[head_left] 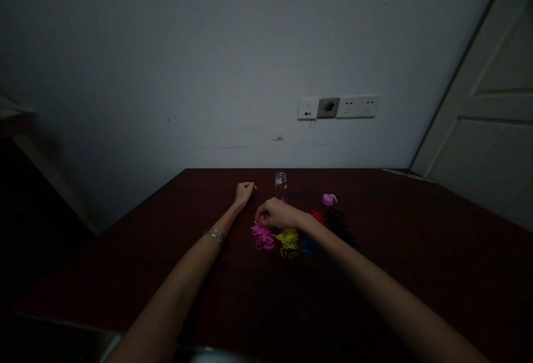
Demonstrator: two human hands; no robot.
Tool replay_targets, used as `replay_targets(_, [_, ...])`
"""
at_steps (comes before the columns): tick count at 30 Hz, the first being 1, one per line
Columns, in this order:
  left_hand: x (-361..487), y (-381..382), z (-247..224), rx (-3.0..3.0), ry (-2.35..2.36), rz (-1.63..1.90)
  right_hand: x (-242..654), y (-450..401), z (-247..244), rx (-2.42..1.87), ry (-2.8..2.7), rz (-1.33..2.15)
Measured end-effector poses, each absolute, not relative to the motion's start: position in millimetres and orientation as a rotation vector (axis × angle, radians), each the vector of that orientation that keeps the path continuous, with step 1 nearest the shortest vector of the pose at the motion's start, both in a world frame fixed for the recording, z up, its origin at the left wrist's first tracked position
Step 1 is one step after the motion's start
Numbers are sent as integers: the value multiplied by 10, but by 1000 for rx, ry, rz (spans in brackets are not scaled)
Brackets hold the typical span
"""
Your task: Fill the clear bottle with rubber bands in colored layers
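- My right hand (275, 213) is hanging over pink bands (264, 238).
- My left hand (244, 192) is resting curled near the bottle (281, 183).
- I cannot tell whether either is grasping.

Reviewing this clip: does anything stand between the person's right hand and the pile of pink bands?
Nothing visible does. The right hand is right at the far edge of the pink bands. The yellow bands lie beside that pile, to its right, not between.
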State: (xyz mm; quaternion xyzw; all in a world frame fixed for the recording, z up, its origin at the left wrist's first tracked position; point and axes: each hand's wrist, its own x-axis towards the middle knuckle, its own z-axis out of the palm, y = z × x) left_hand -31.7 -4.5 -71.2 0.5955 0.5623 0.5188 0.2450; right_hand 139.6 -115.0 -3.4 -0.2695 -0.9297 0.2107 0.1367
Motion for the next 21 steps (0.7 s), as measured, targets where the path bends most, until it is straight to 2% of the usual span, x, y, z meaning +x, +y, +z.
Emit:
replay_targets(7, [-334,23,-769,1625,1491,1428,1488,-1004,275,-763,-2426,846])
replay_targets(13, [-319,9,-753,1590,1525,1400,1722,-597,643,-844,-2083,811])
replay_targets(21, [-332,39,-762,1606,1532,1394,1876,-286,543,-975,-1833,819])
